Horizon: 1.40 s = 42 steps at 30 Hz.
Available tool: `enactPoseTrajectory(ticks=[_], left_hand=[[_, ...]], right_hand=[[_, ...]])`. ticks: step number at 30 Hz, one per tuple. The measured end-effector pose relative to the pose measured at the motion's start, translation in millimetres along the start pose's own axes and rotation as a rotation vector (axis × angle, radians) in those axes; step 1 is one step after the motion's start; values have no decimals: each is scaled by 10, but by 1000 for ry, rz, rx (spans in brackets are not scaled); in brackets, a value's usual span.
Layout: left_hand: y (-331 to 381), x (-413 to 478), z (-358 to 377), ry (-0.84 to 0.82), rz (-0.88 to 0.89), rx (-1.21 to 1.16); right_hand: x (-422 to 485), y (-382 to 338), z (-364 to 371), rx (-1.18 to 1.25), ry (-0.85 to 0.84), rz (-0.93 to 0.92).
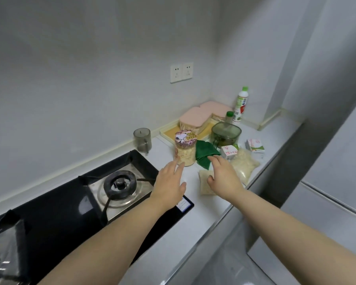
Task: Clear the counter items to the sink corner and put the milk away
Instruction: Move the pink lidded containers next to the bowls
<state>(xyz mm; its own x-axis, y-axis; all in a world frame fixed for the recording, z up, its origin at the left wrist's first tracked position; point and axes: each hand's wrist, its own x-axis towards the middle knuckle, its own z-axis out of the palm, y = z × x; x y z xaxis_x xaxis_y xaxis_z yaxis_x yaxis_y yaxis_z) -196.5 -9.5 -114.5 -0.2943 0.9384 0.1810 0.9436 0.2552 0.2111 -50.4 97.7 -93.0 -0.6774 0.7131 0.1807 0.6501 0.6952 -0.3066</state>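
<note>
A pale desk (203, 214) runs between grey walls into a corner, with a black stove (119, 182) at its left. The left hand (169, 182) near a jar (184, 149) and the right hand (224, 175) above a green cloth (203, 153) each keep a wide grip, holding nothing. A milk carton (230, 151) stands just beyond the cloth.

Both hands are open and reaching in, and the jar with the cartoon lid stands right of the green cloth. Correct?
Not quite. The head view shows the jar standing left of the green cloth, not right of it. The rest holds: the left hand and the right hand are both open and reaching in.
</note>
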Motion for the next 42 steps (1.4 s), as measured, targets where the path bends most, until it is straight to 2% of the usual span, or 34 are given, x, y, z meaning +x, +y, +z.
enactPoseTrajectory(ticks=[6,13,17,24,34,40,42], left_hand=[[183,775,360,-85,41,-81],[474,1329,744,-158,59,-95],[650,1542,968,-219,24,-90],[963,1839,1208,-314,-112,-119],[1244,2504,1210,-274,-281,-170],[1049,2860,1225,-298,-330,-263],[987,3037,1200,-256,-312,-300]], right_hand=[[409,675,-8,31,-27,105],[617,1383,88,55,-168,170],[769,1760,147,106,-246,222],[1017,2359,186,125,-341,167],[1915,2729,112,200,-268,69],[2405,2750,230,205,-309,78],[2566,2741,300,193,-313,74]])
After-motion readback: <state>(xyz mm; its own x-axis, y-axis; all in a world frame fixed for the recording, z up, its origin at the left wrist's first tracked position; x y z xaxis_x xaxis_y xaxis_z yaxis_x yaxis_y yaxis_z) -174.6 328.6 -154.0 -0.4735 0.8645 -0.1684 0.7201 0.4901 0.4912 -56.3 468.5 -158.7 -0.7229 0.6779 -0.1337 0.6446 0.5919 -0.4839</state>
